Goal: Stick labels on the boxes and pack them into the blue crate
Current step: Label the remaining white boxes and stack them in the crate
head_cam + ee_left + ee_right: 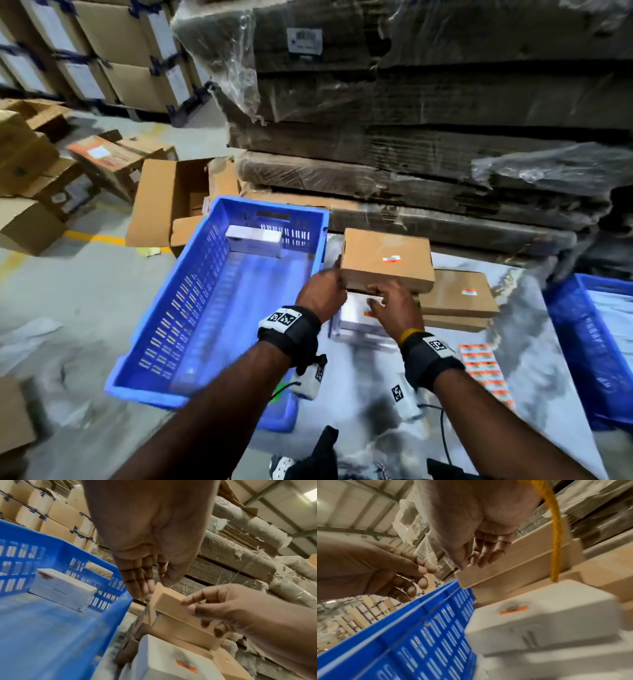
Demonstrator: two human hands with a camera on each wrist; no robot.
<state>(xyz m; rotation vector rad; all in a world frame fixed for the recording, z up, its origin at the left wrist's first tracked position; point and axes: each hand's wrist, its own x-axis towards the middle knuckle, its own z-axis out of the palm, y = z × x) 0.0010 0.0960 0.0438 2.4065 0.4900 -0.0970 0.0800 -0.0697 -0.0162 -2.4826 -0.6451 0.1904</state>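
A flat brown box [387, 258] with an orange label lies on top of a stack, right of the blue crate [191, 284]. My left hand [325, 287] is at the box's near left corner with straight fingers [137, 582], holding nothing. Fingertips of my right hand [390, 305] touch the brown box's [505, 566] near side. Just below my hands sits a white box [356, 317] with an orange label. Another white box [255, 240] stands in the crate against its far wall.
More labelled brown boxes [459, 294] are stacked to the right. A sheet of orange labels [483, 368] lies near my right wrist. A second blue crate [589, 342] stands at the right edge. Wrapped flat cardboard [411, 137] rises behind; open cartons [171, 198] lie on the floor to the left.
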